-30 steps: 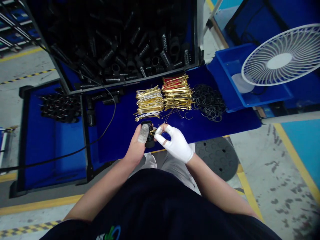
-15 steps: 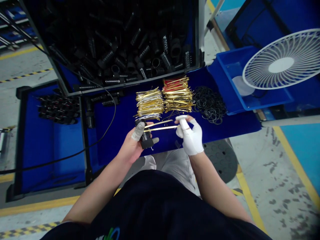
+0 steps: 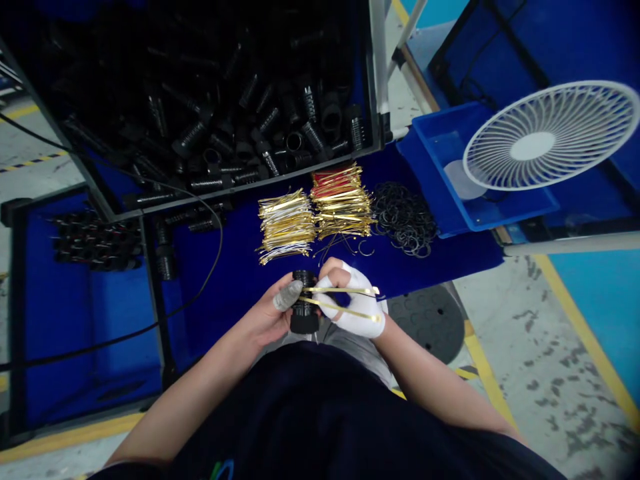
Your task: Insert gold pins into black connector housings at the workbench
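1. Black ribbed fitting (image 3: 305,308): just below frame centre, slightly left of the midline. Long axis near vertical in the frame; ribbed end points to the top edge, wider smooth collar (image 3: 305,325) to the bottom edge.
2. Left hand (image 3: 267,319): grip closed around the fitting from the left, grey-covered thumb laid across its ribbed side.
3. Two gold strips (image 3: 350,290): run from the fitting rightward across the right hand, roughly square to the fitting's axis. Upper strip nearly level; lower one slopes down to the right, so the free ends spread apart.
4. Right hand (image 3: 354,303): white partial glove, thumb and index finger curled in a narrow grip beside the fitting. Cannot tell whether the fingertips pinch the strips.
5. Bench (image 3: 230,267), blue, frame centre: left strip bundle (image 3: 286,227) and right strip bundle (image 3: 344,200), strips lying roughly left to right; black rings (image 3: 404,220) heaped right of these.
6. Large bin (image 3: 240,193), upper left to centre: similar black fittings, axes at mixed angles.
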### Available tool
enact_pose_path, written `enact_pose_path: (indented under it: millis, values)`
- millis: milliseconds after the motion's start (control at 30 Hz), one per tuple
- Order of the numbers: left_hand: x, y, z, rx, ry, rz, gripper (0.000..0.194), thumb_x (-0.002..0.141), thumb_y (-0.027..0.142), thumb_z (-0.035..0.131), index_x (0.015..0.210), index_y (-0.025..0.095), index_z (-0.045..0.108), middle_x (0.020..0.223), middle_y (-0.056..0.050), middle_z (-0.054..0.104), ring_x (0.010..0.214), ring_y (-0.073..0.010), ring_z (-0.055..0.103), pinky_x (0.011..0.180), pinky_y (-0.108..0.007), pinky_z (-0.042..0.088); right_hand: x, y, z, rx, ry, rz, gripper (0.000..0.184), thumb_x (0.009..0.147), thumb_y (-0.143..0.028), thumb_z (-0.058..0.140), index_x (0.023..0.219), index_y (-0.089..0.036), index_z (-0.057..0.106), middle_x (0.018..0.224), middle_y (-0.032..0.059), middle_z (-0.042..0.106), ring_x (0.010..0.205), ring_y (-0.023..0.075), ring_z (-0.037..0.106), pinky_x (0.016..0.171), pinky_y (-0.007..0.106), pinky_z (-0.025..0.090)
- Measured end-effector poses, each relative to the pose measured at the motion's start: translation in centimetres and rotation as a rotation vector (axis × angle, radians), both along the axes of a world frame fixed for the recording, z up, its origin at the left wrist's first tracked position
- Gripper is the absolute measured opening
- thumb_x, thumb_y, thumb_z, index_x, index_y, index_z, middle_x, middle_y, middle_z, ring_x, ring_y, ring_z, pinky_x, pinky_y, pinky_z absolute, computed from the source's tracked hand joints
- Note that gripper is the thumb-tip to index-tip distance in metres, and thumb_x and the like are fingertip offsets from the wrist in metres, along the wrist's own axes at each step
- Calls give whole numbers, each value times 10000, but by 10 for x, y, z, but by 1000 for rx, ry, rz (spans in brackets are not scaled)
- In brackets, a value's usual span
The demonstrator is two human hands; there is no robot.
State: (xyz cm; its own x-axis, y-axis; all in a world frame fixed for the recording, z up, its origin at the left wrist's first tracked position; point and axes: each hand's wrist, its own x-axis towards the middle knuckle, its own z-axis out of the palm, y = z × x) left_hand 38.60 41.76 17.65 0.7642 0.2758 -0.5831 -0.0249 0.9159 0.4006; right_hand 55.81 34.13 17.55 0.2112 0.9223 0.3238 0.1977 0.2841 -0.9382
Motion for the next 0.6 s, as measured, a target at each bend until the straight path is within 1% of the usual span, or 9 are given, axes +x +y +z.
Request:
enact_pose_path:
  millis: [100, 167, 267, 300, 367, 400, 467, 533, 600]
  values:
    - [12, 3, 16, 91, 40, 54, 508, 769, 420, 822, 1190, 185, 663, 1010, -87, 744, 820, -202, 727, 751, -305, 593, 2, 3, 11, -149, 79, -158, 175, 898, -224, 619, 752, -214, 523, 751, -11, 516, 672, 146, 518, 637, 302, 430]
    - [18, 7, 23, 111, 53, 57, 528, 809, 425, 784, 1263, 194, 646, 1137, -113, 720, 929, -227, 712, 792, -327, 584, 2, 5, 20, -202, 21, -213, 162, 883, -184, 601, 755, -217, 508, 768, -4, 516, 696, 155, 526, 662, 311, 434]
    - [20, 13, 25, 152, 79, 52, 568, 841, 491, 730, 1312, 187, 635, 1189, -130, 698, 974, -236, 691, 797, -323, 570, 3, 8, 26, -183, -149, -152, 132, 839, -141, 607, 784, -223, 520, 821, 13, 537, 737, 165, 546, 690, 315, 449]
    - [19, 14, 23, 180, 96, 53, 591, 827, 489, 746, 1320, 184, 631, 1164, -126, 702, 944, -225, 692, 784, -312, 567, 3, 8, 25, -178, -181, -120, 126, 835, -142, 610, 790, -225, 525, 831, 16, 543, 746, 166, 551, 695, 312, 454]
    - [16, 13, 19, 234, 120, 70, 629, 776, 425, 813, 1332, 208, 615, 1091, -91, 707, 860, -187, 689, 749, -283, 563, 4, 6, 21, -213, -175, -97, 111, 847, -160, 603, 796, -224, 530, 826, 15, 561, 756, 168, 564, 717, 312, 465]
    - [14, 11, 18, 251, 126, 93, 622, 750, 384, 841, 1310, 229, 618, 1051, -67, 704, 825, -169, 684, 727, -268, 562, 5, 5, 18, -251, -148, -114, 107, 856, -171, 598, 794, -223, 527, 810, 10, 570, 750, 167, 569, 725, 312, 468]
    - [12, 5, 15, 245, 125, 126, 511, 735, 358, 854, 1186, 232, 648, 981, -34, 689, 789, -151, 675, 693, -254, 561, 4, 1, 13, -334, -100, -162, 110, 866, -189, 591, 784, -217, 523, 777, 2, 586, 740, 169, 580, 739, 315, 470]
    - [10, -2, 12, 247, 139, 119, 373, 737, 367, 849, 1008, 188, 664, 882, -20, 669, 734, -133, 656, 644, -234, 549, 0, -4, 9, -388, -96, -199, 111, 866, -205, 593, 776, -212, 529, 768, 4, 599, 746, 176, 589, 750, 320, 468]
    - [7, -8, 7, 302, 163, 80, 339, 728, 371, 854, 906, 150, 669, 800, -15, 651, 659, -111, 623, 597, -215, 525, -6, -10, 7, -408, -94, -222, 102, 868, -216, 597, 780, -208, 544, 779, 11, 619, 761, 184, 601, 760, 324, 470]
